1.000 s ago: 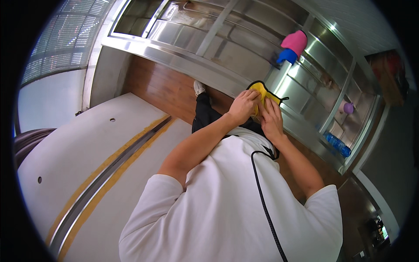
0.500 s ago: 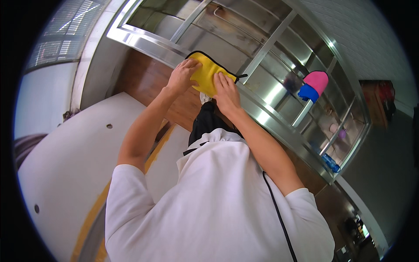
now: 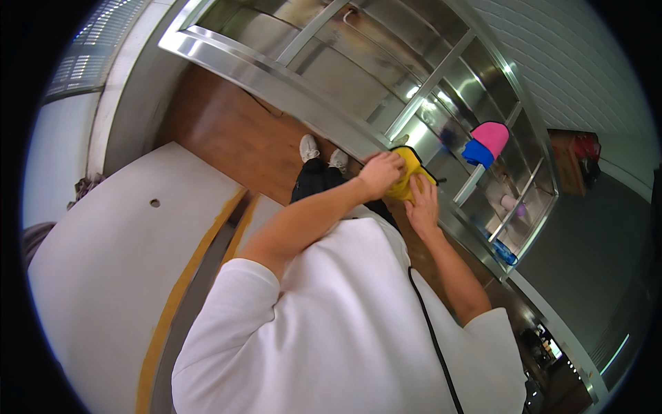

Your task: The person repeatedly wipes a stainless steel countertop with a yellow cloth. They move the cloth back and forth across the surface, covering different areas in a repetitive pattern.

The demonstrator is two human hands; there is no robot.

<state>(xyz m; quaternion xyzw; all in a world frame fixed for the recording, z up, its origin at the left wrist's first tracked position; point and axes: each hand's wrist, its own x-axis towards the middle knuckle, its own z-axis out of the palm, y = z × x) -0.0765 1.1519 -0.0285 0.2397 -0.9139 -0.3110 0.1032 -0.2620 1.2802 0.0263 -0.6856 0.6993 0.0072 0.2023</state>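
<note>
A yellow cloth (image 3: 412,164) with a black edge lies bunched at the near rim of a steel unit (image 3: 324,121). My left hand (image 3: 383,174) is closed on its left side, with the fingers curled over the top. On the lower right part of the cloth my right hand (image 3: 423,205) presses with bent fingers and grips it too. A short black tab sticks out at the cloth's right corner. The fold between my hands hides part of the cloth. Farther right, a pink and blue cloth (image 3: 491,141) hangs on a bar of the unit, apart from both hands.
A blue bottle (image 3: 503,252) lies at the unit's near right corner. To the left is a large white board (image 3: 103,269) with a round hole and a yellow edge. My shoes (image 3: 309,148) stand on brown wood flooring (image 3: 221,114). A reddish-brown box (image 3: 569,165) sits at the far right.
Both hands have moved right along the steel rim with the yellow cloth. It was spread flatter before and is now more bunched. The view has shifted slightly.
</note>
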